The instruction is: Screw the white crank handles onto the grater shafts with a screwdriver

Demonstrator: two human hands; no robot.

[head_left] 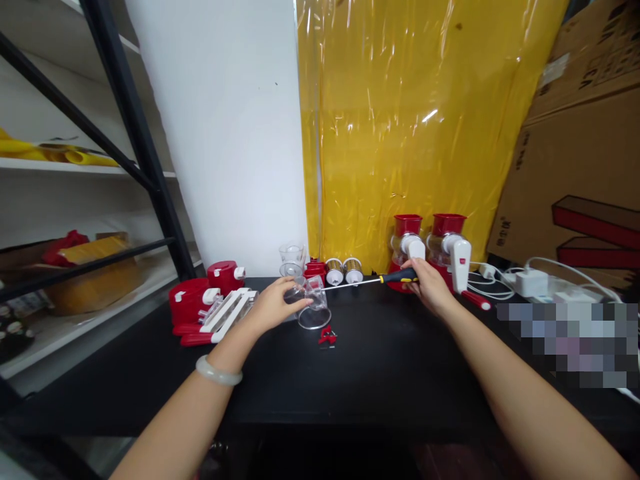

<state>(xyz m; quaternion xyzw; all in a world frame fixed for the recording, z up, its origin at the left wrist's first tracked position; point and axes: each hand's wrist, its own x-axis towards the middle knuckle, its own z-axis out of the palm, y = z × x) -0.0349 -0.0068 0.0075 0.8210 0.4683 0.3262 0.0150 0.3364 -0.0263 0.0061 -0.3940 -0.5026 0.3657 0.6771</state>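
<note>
My left hand (pixel 277 303) is closed around a clear plastic housing (pixel 315 295) with a wide round rim, which lies tilted just above or on the black tabletop (pixel 380 373). In my right hand (pixel 426 283) is a screwdriver (pixel 395 277) with a black and yellow handle. Its long shaft runs leftward, almost level, and the tip meets the housing; whether it sits in a screw is too small to see. Right in front of the housing lie small red plastic parts (pixel 327 335) with thin metal pieces. Behind my left hand stand more clear housings (pixel 292 257).
Red bases (pixel 189 303) and white crank handles (pixel 233 317) with red grips are grouped at left. Metal grater drums (pixel 334 272) stand at the back. Two assembled rotary graters (pixel 449 243) are behind my right hand. White cables and chargers (pixel 531 283) lie at right, beside a cardboard box (pixel 575 153).
</note>
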